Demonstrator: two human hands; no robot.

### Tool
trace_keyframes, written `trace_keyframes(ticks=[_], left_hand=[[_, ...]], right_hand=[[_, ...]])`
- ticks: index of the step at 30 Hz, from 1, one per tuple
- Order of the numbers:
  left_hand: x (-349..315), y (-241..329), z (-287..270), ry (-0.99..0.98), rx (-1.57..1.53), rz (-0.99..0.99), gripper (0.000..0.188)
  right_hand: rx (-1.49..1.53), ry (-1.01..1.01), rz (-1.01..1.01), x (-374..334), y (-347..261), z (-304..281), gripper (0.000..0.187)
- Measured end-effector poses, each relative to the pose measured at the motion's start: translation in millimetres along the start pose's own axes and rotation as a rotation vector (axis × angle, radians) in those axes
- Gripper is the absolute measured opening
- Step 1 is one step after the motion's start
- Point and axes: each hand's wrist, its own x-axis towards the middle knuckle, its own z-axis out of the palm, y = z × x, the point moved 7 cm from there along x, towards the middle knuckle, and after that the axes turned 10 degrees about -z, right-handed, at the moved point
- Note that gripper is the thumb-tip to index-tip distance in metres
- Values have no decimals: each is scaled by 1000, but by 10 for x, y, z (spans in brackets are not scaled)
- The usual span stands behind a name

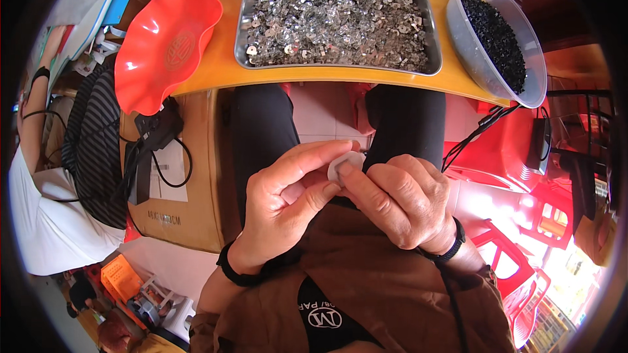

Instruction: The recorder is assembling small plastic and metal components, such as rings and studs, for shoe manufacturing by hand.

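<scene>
Over my lap, my left hand (284, 193) pinches a small whitish, rounded piece (336, 168) between thumb and fingers. My right hand (399, 202) is closed, and its index finger presses onto the face of the same piece, covering part of it. What kind of piece it is I cannot make out. Beyond both hands, a metal tray (239, 36) on the table holds a heap of small clear and silvery parts (340, 16). Neither hand touches the tray.
A red wavy-edged dish (147, 52) sits at the table's left end. At its right stands a translucent plastic bowl (474, 65) with black bits (497, 42). The yellow table edge (307, 76) runs before my knees. Left are a cardboard box (176, 212) and a person's white sleeve (59, 222); right, red chairs (510, 268).
</scene>
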Motion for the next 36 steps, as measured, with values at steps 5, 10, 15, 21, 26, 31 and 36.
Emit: trace_keyframes(ticks=[5,10,15,21,26,31,36], left_hand=[[6,17,-12,-3,32,4,38],[-5,36,-14,29,57,4,39],[0,82,-47,38,241,72,33],[74,52,12,21,199,74,37],[19,-156,-174,186,-109,-130,36],[21,-170,-187,156,-157,-121,43],[3,-154,-134,135,-228,-129,35]], right_hand=[[10,-27,-4,29,3,-3,37],[-12,10,-49,20,16,9,42],[18,-40,-49,56,23,28,40],[177,-59,147,46,199,31,34],[198,37,358,52,676,-364,35],[-378,-144,656,-296,1771,-1044,14],[-478,-505,825,-915,2643,-1055,21]])
